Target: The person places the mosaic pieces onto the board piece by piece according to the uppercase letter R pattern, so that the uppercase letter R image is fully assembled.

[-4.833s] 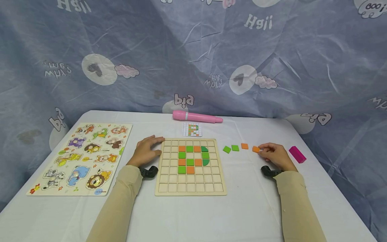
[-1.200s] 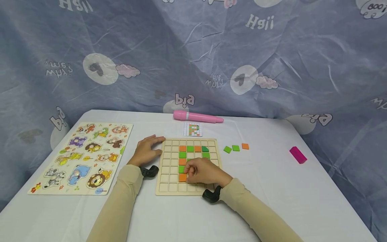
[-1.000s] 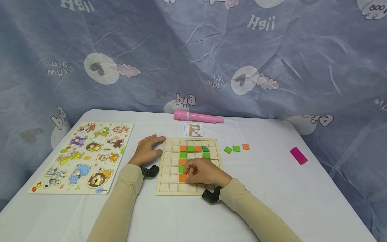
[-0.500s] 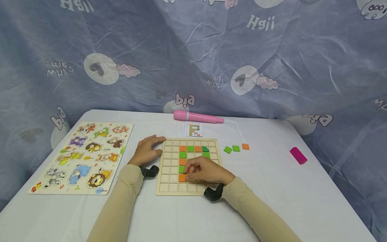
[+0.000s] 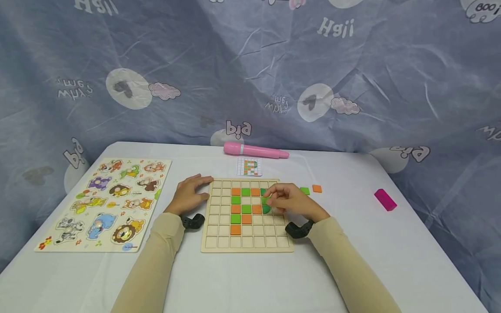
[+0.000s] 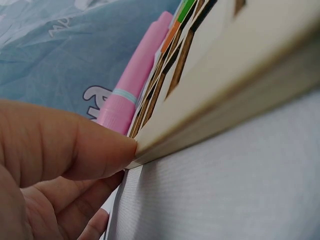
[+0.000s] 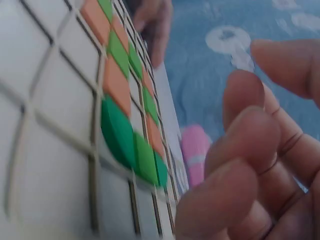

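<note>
A wooden grid board (image 5: 247, 244) lies mid-table, with orange and green square tiles and dark green rounded pieces in its cells. The lowest orange tile (image 5: 235, 230) fills a cell in the fifth row. My left hand (image 5: 187, 195) rests along the board's left edge, and its thumb (image 6: 95, 150) touches the rim in the left wrist view. Over the board's right side hovers my right hand (image 5: 293, 200), fingers loosely bent and nothing between them. Beyond it lie a loose green tile (image 5: 305, 190) and an orange tile (image 5: 317, 188); another green tile is hidden by the hand.
Behind the board lies a card (image 5: 249, 167) with a coloured grid pattern, and past it a pink pen-shaped object (image 5: 256, 151). An animal puzzle board (image 5: 86, 249) takes up the table's left side. At the right is a magenta block (image 5: 385, 200).
The right hand gripped an orange tile at the right; that tile now sits in the board's fifth row. Since then the hand has lifted off, up and rightward. The left hand stays put.
</note>
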The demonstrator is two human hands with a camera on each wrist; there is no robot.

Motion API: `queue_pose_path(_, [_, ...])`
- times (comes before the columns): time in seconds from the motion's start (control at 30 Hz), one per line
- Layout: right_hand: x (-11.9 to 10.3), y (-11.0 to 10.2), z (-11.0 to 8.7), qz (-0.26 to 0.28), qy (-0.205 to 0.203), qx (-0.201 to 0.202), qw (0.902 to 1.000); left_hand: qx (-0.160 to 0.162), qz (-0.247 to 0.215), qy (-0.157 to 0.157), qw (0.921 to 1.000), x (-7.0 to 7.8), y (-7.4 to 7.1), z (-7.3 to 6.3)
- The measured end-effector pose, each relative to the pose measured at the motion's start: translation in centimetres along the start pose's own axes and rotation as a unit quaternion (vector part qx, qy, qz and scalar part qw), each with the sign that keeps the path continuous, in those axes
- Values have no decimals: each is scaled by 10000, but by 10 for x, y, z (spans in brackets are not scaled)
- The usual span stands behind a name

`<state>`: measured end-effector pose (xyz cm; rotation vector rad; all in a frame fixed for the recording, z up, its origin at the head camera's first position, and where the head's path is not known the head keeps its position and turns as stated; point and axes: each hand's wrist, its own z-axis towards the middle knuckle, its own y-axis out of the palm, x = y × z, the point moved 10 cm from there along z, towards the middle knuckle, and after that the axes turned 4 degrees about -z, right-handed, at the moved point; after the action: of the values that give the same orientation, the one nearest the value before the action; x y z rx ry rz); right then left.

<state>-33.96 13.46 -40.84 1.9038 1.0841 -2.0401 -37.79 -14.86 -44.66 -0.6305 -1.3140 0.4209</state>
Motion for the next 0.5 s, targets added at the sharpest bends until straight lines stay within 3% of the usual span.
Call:
queue_pose_path(0.23, [28, -55, -15, 102, 249, 1000, 9946, 2, -5, 39, 10000, 2, -1, -1])
queue_pose_path(0.5, [52, -93, -33, 110, 326, 1674, 9853, 2, 40, 51, 10000, 4, -2, -1])
